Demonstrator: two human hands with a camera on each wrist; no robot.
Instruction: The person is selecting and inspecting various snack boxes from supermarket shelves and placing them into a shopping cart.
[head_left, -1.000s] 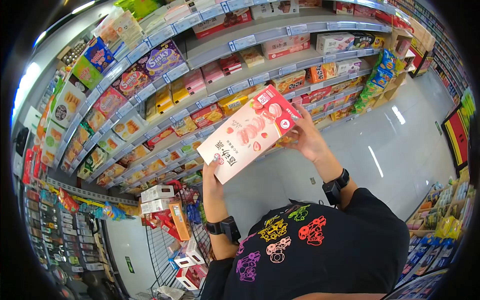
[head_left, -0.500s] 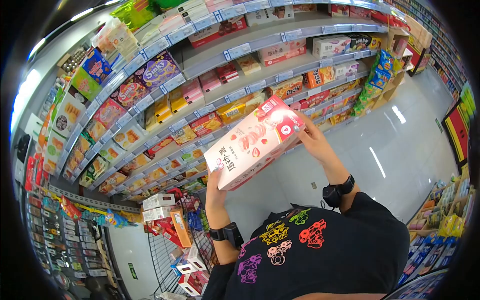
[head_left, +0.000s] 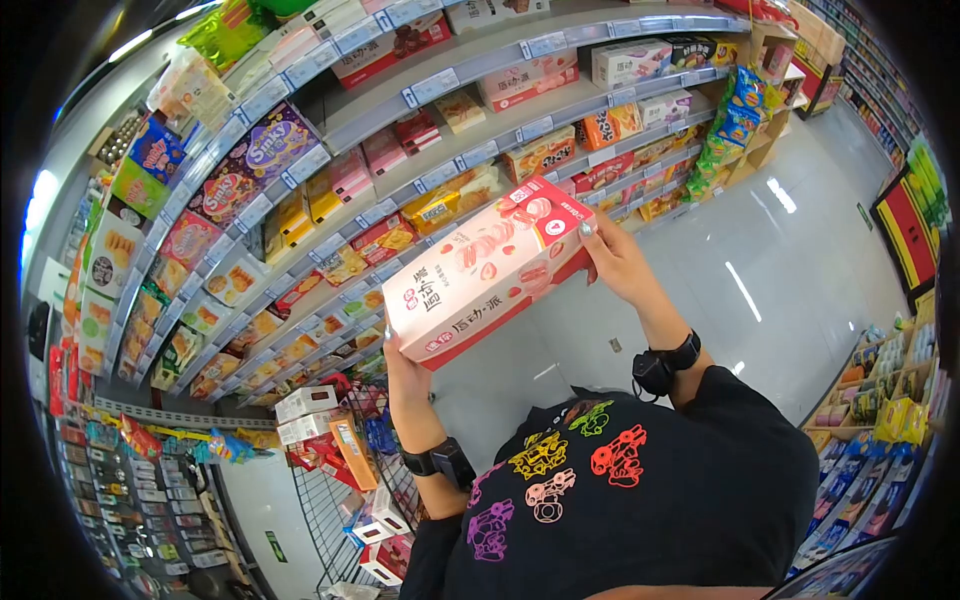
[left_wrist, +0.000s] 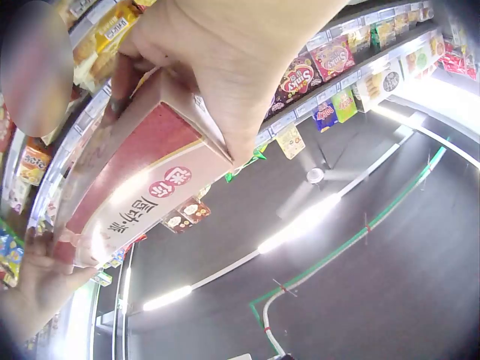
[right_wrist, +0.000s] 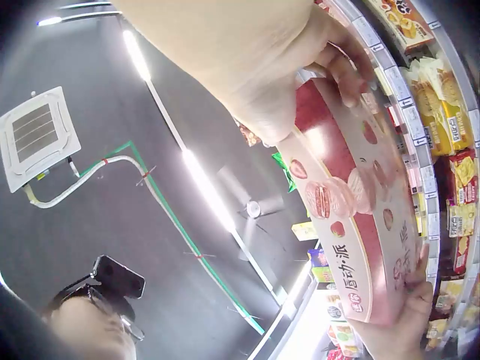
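A pink and white snack carton (head_left: pixel 470 265) with macaron and strawberry pictures is held up in front of the shelves, slanting in the head view. My left hand (head_left: pixel 406 376) grips its lower left end; in the left wrist view the thumb and fingers of that hand (left_wrist: pixel 217 67) lie on different sides of the carton (left_wrist: pixel 142 187). At the upper right end my right hand (head_left: pixel 618 262) holds on. Its fingers (right_wrist: pixel 341 71) bend over the end of the carton (right_wrist: pixel 349 217) in the right wrist view. The carton's top and long side both show.
Curved shelves (head_left: pixel 500 150) of boxed and bagged snacks run behind the carton. A wire shopping cart (head_left: pixel 315 510) with several boxes stands at lower left. Tiled floor (head_left: pixel 720 280) stretches to the right, with a low display (head_left: pixel 880 400) at the right edge.
The carton has rolled in both hands, so its long side with lettering now shows. The right hand's grip has shifted at its end. The shelves have slid slightly left in view.
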